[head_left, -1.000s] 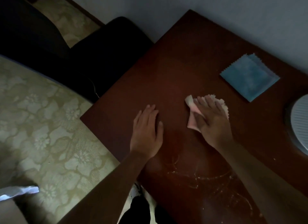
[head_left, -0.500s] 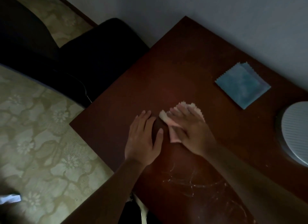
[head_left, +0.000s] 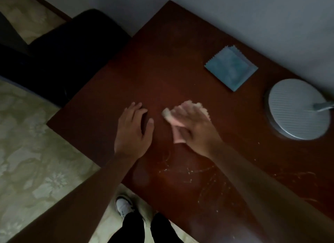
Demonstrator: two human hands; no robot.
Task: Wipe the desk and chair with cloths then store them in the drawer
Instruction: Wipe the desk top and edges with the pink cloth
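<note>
Head view, single frame, dim light.

Writing, brands, labels: none legible anywhere.

Pale pink cloth with a pinked, zigzag edge (head_left: 176, 128): crumpled and partly folded, lying on the tabletop near its middle, mostly covered from above. Motion-blurred; weave not discernible.

Right hand (head_left: 194, 124): palm down on top of the pink cloth, fingers straight and close together, pressing it flat against the wood. Blurred at the fingertips.

Left hand (head_left: 134, 130): palm down on bare wood just beside the pink cloth, not touching it; fingers extended and slightly spread, thumb out to the side, holding nothing.

Dark reddish-brown wooden desk with a glossy top (head_left: 173, 61): set with one corner toward the wall; pale scratches and specks on the near part of the surface, below the hands.

Square light-blue cloth with a zigzag edge (head_left: 231, 69): folded flat, lying on the far right part of the desk close to the wall, well apart from both hands.

Round grey ribbed disc, a lamp-like base with a metal stem rising from it (head_left: 298, 109): standing on the desk's right side, near the blue cloth, partly cut off by the frame edge.

Black upholstered chair (head_left: 72, 52): at the desk's left side, against the wall; detail lost in shadow.

Cream floral-patterned floor (head_left: 32, 161): left of the desk.

White shoe (head_left: 123, 204) and black trouser legs (head_left: 144, 228): at bottom edge, beside the desk.
</note>
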